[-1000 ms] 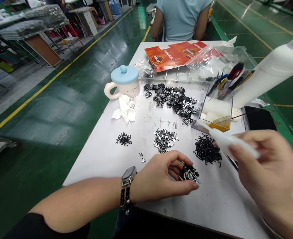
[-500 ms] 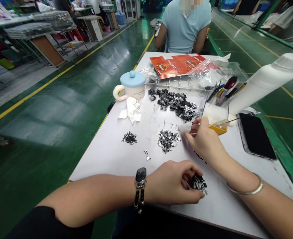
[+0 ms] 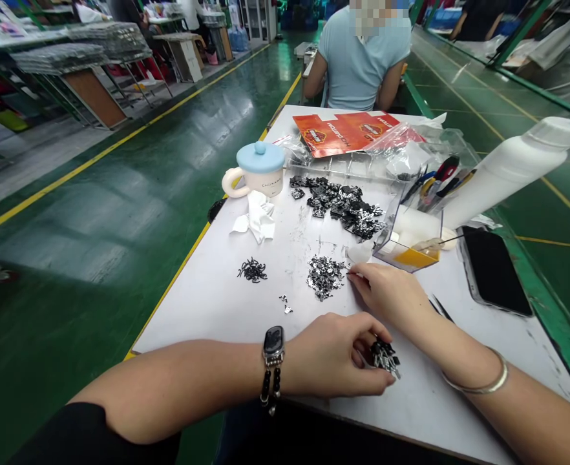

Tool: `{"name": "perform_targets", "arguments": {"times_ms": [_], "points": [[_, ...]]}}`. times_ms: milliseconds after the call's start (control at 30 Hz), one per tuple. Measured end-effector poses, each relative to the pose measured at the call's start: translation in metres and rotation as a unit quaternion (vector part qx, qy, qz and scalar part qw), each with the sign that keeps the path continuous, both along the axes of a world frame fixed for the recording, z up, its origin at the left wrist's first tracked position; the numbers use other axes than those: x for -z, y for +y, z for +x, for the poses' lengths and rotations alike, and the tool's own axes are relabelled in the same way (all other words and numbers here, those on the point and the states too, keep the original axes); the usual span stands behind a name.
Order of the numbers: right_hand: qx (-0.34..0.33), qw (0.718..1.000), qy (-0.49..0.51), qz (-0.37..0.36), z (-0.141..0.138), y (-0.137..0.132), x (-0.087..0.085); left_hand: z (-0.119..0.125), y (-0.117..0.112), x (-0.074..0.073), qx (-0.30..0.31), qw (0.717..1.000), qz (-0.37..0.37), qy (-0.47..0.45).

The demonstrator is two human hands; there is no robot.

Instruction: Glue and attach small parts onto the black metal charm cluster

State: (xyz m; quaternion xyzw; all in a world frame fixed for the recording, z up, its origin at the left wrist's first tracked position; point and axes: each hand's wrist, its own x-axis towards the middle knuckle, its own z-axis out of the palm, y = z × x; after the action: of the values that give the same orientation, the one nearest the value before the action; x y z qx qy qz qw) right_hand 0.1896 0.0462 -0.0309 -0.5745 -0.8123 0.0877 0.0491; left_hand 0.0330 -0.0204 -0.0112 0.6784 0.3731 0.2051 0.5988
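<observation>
My left hand (image 3: 338,352) rests near the front edge of the white table (image 3: 227,303), its fingers curled round a small bunch of black and silver metal parts (image 3: 386,356). My right hand (image 3: 391,294) lies just beyond it. Its thumb and forefinger are pressed together at the right edge of a small heap of silver parts (image 3: 324,276); what they pinch is too small to make out. A small white tube (image 3: 360,252) lies on the table just past those fingertips.
A larger heap of black parts (image 3: 343,200) lies further back, with a blue-lidded mug (image 3: 258,171) and crumpled tissue (image 3: 256,216) to its left. A clear box (image 3: 413,244), phone (image 3: 493,271) and white bottle (image 3: 512,168) stand right. A person in light blue (image 3: 362,61) sits beyond.
My right hand has laid the white tube down by the clear box and drawn back to the silver heap. My left hand has stayed put on its bunch of parts.
</observation>
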Motion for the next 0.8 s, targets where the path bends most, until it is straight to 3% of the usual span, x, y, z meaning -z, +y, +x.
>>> {"name": "perform_targets", "arguments": {"times_ms": [133, 233, 333, 433, 700, 800], "points": [[0.014, 0.996, 0.085, -0.034, 0.014, -0.006, -0.009, -0.002, 0.001, -0.002, -0.015, 0.999, 0.039, 0.005], [0.005, 0.979, 0.186, -0.083, 0.028, -0.017, -0.022, -0.003, 0.002, -0.004, -0.065, 0.993, 0.096, -0.035], [0.016, 0.936, 0.323, -0.139, 0.037, -0.027, -0.029, -0.003, 0.002, -0.007, -0.122, 0.981, 0.116, -0.099], [0.038, 0.888, 0.426, -0.171, 0.038, -0.033, -0.027, -0.002, 0.002, -0.007, -0.129, 0.977, 0.095, -0.139], [0.071, 0.889, 0.446, -0.08, 0.033, -0.042, -0.015, -0.002, 0.003, -0.003, -0.106, 0.976, 0.07, -0.175], [0.048, 0.9, 0.433, -0.034, 0.035, -0.044, -0.015, -0.002, 0.003, -0.003, -0.119, 0.975, 0.068, -0.176]]}}
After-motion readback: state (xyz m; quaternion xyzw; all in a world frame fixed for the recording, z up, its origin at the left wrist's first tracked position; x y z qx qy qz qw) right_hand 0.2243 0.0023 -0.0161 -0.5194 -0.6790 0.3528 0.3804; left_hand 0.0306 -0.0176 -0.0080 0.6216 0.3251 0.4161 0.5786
